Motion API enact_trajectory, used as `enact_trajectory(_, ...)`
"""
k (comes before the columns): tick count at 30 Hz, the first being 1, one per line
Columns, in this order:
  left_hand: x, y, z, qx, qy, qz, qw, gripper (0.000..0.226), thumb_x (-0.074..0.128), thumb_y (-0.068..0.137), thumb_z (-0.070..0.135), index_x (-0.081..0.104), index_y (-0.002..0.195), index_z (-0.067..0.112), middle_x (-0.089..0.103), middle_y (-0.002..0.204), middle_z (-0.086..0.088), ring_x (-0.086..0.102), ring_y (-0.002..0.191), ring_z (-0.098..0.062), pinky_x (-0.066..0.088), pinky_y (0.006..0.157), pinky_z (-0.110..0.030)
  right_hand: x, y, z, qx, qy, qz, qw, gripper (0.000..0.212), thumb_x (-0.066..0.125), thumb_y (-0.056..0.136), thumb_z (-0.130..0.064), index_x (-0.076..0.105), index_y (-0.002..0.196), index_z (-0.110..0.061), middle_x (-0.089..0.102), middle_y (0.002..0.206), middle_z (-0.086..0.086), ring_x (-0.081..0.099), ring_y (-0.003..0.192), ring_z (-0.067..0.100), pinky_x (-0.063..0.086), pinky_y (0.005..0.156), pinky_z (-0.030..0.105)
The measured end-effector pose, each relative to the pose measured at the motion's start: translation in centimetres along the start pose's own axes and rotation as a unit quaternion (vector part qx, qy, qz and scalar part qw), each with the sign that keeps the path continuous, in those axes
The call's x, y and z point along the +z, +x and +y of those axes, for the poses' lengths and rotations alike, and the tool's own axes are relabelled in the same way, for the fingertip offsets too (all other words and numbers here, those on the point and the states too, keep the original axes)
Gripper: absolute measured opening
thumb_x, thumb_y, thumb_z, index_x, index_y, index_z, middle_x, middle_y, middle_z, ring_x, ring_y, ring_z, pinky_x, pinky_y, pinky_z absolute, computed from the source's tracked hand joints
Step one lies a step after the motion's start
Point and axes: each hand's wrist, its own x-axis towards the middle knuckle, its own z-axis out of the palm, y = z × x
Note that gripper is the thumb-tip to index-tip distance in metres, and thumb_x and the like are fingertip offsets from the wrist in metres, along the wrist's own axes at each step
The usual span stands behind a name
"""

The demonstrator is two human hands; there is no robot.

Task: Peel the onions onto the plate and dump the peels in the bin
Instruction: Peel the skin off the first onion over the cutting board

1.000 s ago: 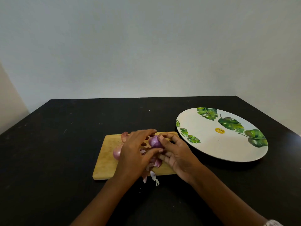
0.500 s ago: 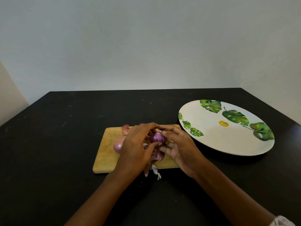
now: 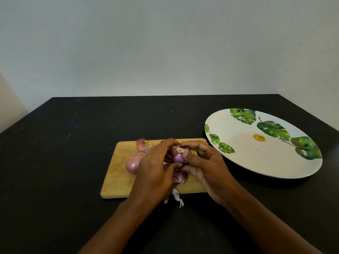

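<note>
A small purple onion point(image 3: 180, 155) is held over the wooden cutting board point(image 3: 119, 173), its pale root end turned up. My left hand point(image 3: 156, 169) and my right hand point(image 3: 207, 167) both grip it, fingertips meeting at its top. A second onion point(image 3: 132, 165) with its skin on lies on the board left of my left hand. Loose purple peels point(image 3: 180, 177) lie under my hands, and another peel point(image 3: 141, 145) rests at the board's far edge. The white plate point(image 3: 260, 158) with green leaf prints stands to the right, nothing on it.
A pale strip of peel point(image 3: 177, 197) hangs over the board's near edge onto the black table point(image 3: 64, 162). A grey wall rises behind the table. No bin is in view.
The onion has been turned in my fingers so its pale root end faces up. My hands stay over the board; the view has shifted slightly.
</note>
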Motion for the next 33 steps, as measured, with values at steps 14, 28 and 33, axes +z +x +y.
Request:
enact_trajectory(14,0.29,0.28,0.1,-0.03,-0.044,0.039,0.998,0.055,0.074,0.074,-0.002,0.05,0.094,0.044,0.06,0.083,0.022,0.06,0.085,0.007,0.044,0.07,-0.003,-0.25,0.57,0.48,-0.036,-0.049,0.004,0.998,0.027,0.066,0.083,0.001,0.075,0.097,-0.021,0.073,0.106,0.002,0.07,0.101,0.025,0.055,0.089,0.047)
enact_trajectory(28,0.2,0.41,0.07,-0.086,-0.112,0.024,0.99,0.033,0.075,0.073,-0.002,0.057,0.08,0.026,0.063,0.083,0.015,0.062,0.071,0.001,0.046,0.062,-0.007,-0.24,0.7,0.35,-0.039,-0.077,-0.017,0.996,0.027,0.065,0.085,-0.002,0.072,0.1,-0.023,0.073,0.107,-0.001,0.069,0.102,0.02,0.057,0.088,0.041)
enact_trajectory(33,0.18,0.43,0.06,-0.098,-0.123,0.024,0.987,0.027,0.074,0.075,-0.001,0.058,0.076,0.021,0.063,0.079,0.012,0.062,0.069,-0.001,0.046,0.06,-0.009,-0.2,0.79,0.4,-0.039,-0.076,-0.014,0.996,0.026,0.066,0.085,-0.003,0.072,0.102,-0.022,0.073,0.108,0.002,0.069,0.102,0.022,0.057,0.088,0.043)
